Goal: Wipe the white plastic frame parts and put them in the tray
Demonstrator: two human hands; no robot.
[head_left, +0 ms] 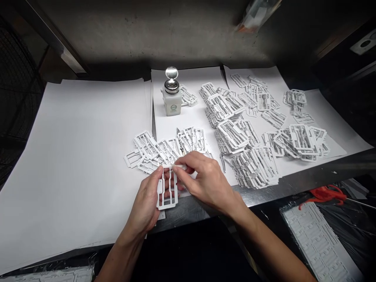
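Note:
My left hand (146,201) is closed round a thin white plastic frame (171,188) with long cut-out slots, held upright near the table's front edge. My right hand (205,178) pinches at the frame's top right corner, thumb and index finger together; whether something small is between these fingertips I cannot tell. Just behind the hands lies a loose heap of similar white frames (147,145), partly hidden by my right hand. A small metal tool (223,162) rests on the paper to the right of that hand.
A white pump bottle (172,103) with its metal lid raised stands behind the heap. Stacked frames (254,166) and scattered piles (302,139) cover the right side. White paper sheets (88,156) line the metal table. Red-handled scissors (327,194) lie below its edge, by bagged frames (319,239).

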